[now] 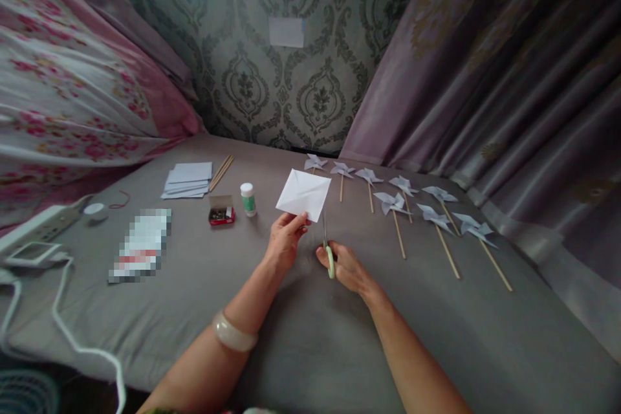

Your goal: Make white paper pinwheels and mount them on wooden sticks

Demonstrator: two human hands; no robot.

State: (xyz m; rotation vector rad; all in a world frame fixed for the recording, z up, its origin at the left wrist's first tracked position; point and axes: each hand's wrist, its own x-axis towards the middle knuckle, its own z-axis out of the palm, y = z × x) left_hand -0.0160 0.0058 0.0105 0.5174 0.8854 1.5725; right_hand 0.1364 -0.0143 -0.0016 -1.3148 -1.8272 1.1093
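Pinched by its lower edge, a white square sheet of paper (305, 194) with faint creases is in my left hand (287, 236), above the grey cloth surface. My right hand (343, 265) grips scissors (330, 261) with pale green handles. Their blades point up and away, close to the paper's lower right corner; whether they touch it I cannot tell. Several white paper pinwheels (392, 202) on wooden sticks lie to the right. Left of the paper stand a white-capped bottle with a green label (248, 199) and a small open red box (222, 214) of small metal pieces.
A stack of white paper (188, 179) lies at the back left, beside several wooden sticks (221, 173). Nearer are a blurred white packet (141, 246), a power strip (41, 229) and a white cable (80, 349). Curtains (436, 71) hang at the right.
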